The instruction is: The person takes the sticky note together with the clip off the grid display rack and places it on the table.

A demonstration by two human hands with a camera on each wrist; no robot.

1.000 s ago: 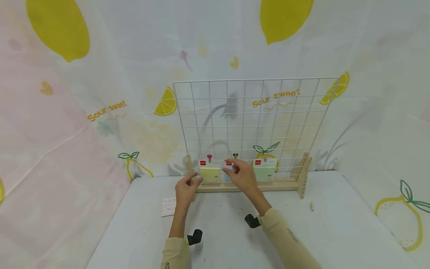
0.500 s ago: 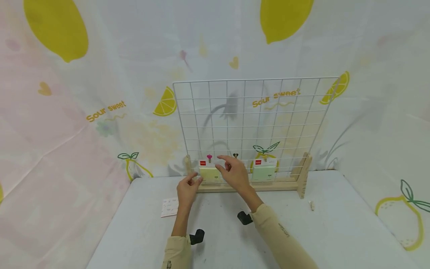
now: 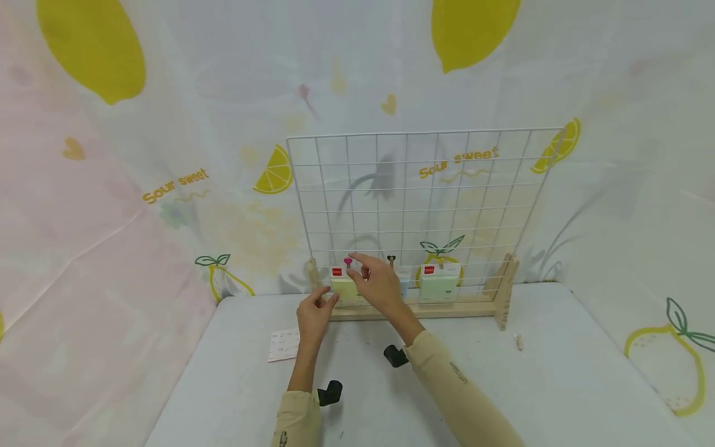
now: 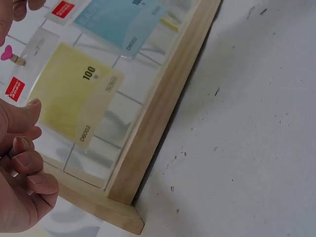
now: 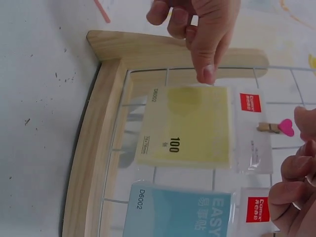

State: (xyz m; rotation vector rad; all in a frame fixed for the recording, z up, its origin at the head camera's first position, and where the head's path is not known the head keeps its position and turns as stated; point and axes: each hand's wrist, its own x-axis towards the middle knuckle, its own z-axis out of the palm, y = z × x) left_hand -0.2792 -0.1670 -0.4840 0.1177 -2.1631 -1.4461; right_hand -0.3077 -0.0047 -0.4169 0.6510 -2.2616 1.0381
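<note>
- Apparently the step in hand is settling the yellow note pack (image 5: 197, 126), which hangs against the wire grid (image 3: 424, 133) at its lower left, its bottom edge just above the wooden base (image 3: 458, 310).
- Use the left hand (image 3: 314, 318) as a light side guide: its thumb reaches the pack's left edge, the other fingers curl loosely, and nothing is gripped. Whether the thumb presses or merely grazes, I cannot tell.
- Keep the right hand (image 3: 380, 287) as it is until the pack sits right: thumb and forefinger stand apart beside the pink heart clip (image 5: 276, 127), with nothing between them.
- If the clip needs shifting, pinch its wooden tails squarely; pulling on the heart would probably twist it. It looks set on the clear header, beside the red label (image 5: 250, 102), so a nudge there may be enough.
- Steady the pack before easing any clip, since the sleeve looks slick and would likely slide down.
- Judge level by the grid wires and by the green pack (image 3: 438, 287) at the far end of the row, whose label stands at about the same height.
- Mind the right wrist: in the head view that hand partly covers the blue pack (image 5: 177, 212), and a careless brush could knock it askew.
</note>
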